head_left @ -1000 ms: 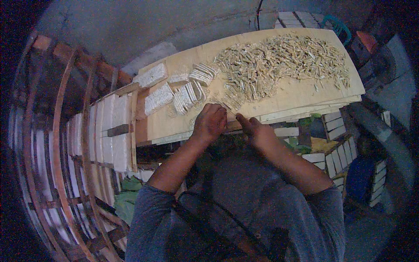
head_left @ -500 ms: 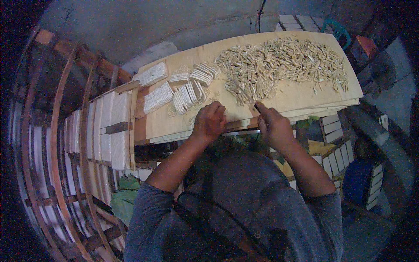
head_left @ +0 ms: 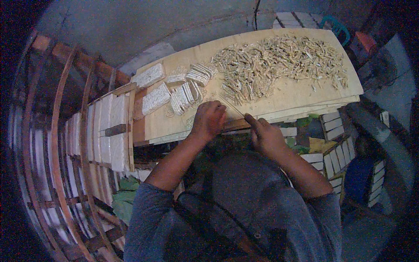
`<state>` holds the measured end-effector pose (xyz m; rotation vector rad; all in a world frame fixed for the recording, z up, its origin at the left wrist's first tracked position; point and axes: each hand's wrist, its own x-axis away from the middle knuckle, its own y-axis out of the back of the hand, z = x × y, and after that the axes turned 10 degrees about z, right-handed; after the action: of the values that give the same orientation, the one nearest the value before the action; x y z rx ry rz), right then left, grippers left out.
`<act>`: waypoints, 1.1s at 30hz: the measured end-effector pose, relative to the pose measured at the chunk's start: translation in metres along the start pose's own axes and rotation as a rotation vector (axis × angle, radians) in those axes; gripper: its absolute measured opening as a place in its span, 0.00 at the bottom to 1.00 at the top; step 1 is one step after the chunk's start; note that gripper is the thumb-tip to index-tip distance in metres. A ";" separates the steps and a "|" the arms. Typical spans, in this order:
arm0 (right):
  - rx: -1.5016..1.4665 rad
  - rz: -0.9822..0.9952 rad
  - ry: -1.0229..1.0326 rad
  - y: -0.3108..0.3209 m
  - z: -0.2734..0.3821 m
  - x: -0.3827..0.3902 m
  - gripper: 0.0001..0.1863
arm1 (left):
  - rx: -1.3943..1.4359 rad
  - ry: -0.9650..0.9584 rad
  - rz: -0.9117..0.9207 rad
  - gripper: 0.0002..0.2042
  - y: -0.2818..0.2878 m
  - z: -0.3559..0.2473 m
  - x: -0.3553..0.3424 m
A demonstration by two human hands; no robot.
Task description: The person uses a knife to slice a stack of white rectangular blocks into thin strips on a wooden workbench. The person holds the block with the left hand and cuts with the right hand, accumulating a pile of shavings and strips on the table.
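Observation:
My left hand (head_left: 210,119) is closed at the front edge of the pale plywood board (head_left: 301,94), its fingers curled; whatever it may hold is hidden. To its right, my right hand (head_left: 265,134) is wrapped round one end of a thin, straight, light-coloured stick-like tool (head_left: 233,108), too blurred to name exactly. The tool slants up and left across the board toward the left hand's fingertips. Just beyond lies a wide heap of short, pale brown pieces (head_left: 279,59). Left of the heap stand curved, striped whitish slabs (head_left: 184,97) in rows, with two flat blocks (head_left: 156,98) beside them.
Wooden slatted racks (head_left: 61,131) rise on the left, beside stacked white panels (head_left: 111,148) in a frame. Below the board at right are white blocks (head_left: 334,126) and a dark blue container (head_left: 355,181). A teal chair (head_left: 336,28) stands at the far right.
My right hand has moved slightly left and down, and the thin tool now shows stretched toward the left hand. The left hand has stayed nearly in place.

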<state>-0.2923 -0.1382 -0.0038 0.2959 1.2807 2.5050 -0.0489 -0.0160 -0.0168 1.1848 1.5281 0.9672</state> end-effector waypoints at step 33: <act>0.049 0.214 -0.029 -0.008 0.000 -0.027 0.39 | -0.022 0.010 -0.022 0.14 -0.009 0.004 0.006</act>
<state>-0.2660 -0.1438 -0.0116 0.5035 1.3650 2.6355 -0.0473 -0.0124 -0.0279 1.1477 1.5315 0.9740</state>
